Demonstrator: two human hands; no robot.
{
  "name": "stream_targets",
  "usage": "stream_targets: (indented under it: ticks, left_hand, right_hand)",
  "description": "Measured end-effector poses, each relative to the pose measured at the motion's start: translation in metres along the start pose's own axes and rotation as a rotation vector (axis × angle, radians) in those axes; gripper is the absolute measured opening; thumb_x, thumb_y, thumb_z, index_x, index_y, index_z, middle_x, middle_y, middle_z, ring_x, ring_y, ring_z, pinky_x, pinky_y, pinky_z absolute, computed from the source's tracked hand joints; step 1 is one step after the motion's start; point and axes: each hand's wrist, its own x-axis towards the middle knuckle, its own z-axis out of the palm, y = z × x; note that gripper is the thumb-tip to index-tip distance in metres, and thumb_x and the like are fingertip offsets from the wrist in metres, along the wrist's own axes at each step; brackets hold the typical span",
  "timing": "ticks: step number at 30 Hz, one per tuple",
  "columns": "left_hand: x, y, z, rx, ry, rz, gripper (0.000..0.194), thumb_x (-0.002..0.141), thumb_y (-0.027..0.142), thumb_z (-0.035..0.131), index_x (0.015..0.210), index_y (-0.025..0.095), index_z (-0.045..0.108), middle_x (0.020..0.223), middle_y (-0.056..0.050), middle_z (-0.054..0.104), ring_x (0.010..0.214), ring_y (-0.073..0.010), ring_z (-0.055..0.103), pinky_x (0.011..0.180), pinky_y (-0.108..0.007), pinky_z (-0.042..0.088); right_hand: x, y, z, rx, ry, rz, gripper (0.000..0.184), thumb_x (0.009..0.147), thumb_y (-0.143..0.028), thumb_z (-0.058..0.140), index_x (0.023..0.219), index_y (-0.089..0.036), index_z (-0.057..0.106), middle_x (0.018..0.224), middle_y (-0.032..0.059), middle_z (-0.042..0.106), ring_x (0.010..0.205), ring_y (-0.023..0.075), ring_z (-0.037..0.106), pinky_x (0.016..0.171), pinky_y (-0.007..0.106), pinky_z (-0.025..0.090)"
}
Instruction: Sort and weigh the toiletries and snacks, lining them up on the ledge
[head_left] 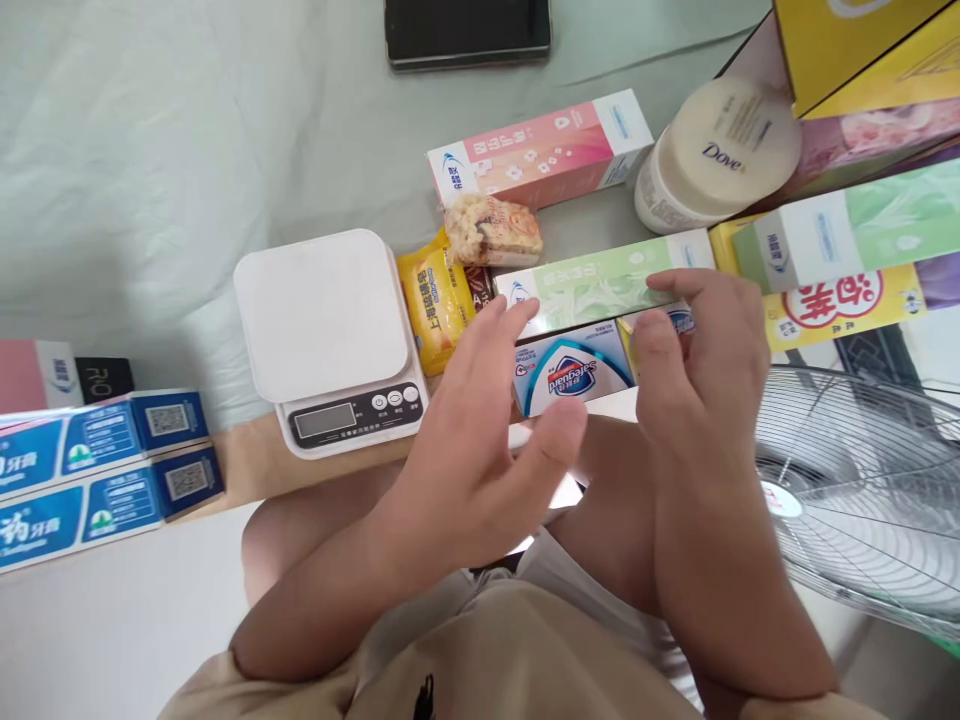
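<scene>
My left hand [480, 440] hovers with fingers spread, its fingertips at the left end of a long green toothpaste box [592, 285]. My right hand [705, 370] curls its fingers over the right end of that same box, thumb beneath it. Just under the green box lies a blue and white Safeguard soap box [574, 372]. A white kitchen scale [330, 335] stands to the left of my left hand, its platform bare.
A yellow snack packet [435, 305], a popcorn-like bar [491, 230] and a pink toothpaste box [540, 150] lie behind. A Dove jar [716, 155], stacked boxes [855, 235], a fan grille [862, 490], blue toothpaste boxes [90, 470] and a dark phone [466, 32] surround.
</scene>
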Motion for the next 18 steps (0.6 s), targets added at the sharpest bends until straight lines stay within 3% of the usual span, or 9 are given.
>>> stream_targets:
  ticks: [3, 7, 12, 18]
  left_hand:
    - [-0.001, 0.003, 0.006, 0.211, 0.102, 0.119, 0.045, 0.099, 0.034, 0.061, 0.138, 0.013, 0.057, 0.142, -0.021, 0.062, 0.138, -0.0347, 0.060, 0.114, -0.053, 0.055]
    - [-0.003, 0.000, 0.013, 0.453, 0.117, 0.149, 0.035, 0.096, 0.029, 0.065, 0.128, 0.013, 0.063, 0.121, -0.016, 0.068, 0.113, -0.0308, 0.066, 0.103, -0.049, 0.057]
    - [-0.010, -0.005, 0.016, 0.608, -0.007, 0.041, 0.043, 0.094, 0.030, 0.069, 0.133, 0.016, 0.058, 0.122, -0.016, 0.069, 0.107, -0.0332, 0.067, 0.089, -0.048, 0.059]
    - [-0.009, -0.007, 0.016, 0.610, -0.094, 0.036, 0.029, 0.096, 0.028, 0.067, 0.122, 0.019, 0.059, 0.131, -0.017, 0.068, 0.112, -0.0356, 0.069, 0.090, -0.048, 0.058]
  right_hand:
    - [-0.001, 0.001, 0.001, 0.089, 0.106, -0.104, 0.027, 0.101, -0.040, 0.050, 0.105, -0.020, 0.068, 0.104, 0.0097, 0.075, 0.100, 0.0222, 0.070, 0.083, 0.040, 0.058]
    - [-0.001, 0.001, 0.003, 0.128, 0.174, -0.143, 0.026, 0.102, -0.038, 0.051, 0.099, -0.020, 0.069, 0.095, 0.0068, 0.076, 0.091, 0.0196, 0.071, 0.079, 0.037, 0.056]
    - [-0.001, 0.001, 0.003, 0.141, 0.142, -0.148, 0.024, 0.103, -0.037, 0.049, 0.100, -0.022, 0.067, 0.097, 0.0052, 0.075, 0.096, 0.0212, 0.071, 0.082, 0.039, 0.056]
    - [-0.005, -0.006, 0.001, 0.194, 0.081, -0.114, 0.021, 0.104, -0.038, 0.048, 0.104, -0.026, 0.065, 0.101, 0.0056, 0.071, 0.099, 0.0230, 0.069, 0.088, 0.043, 0.054]
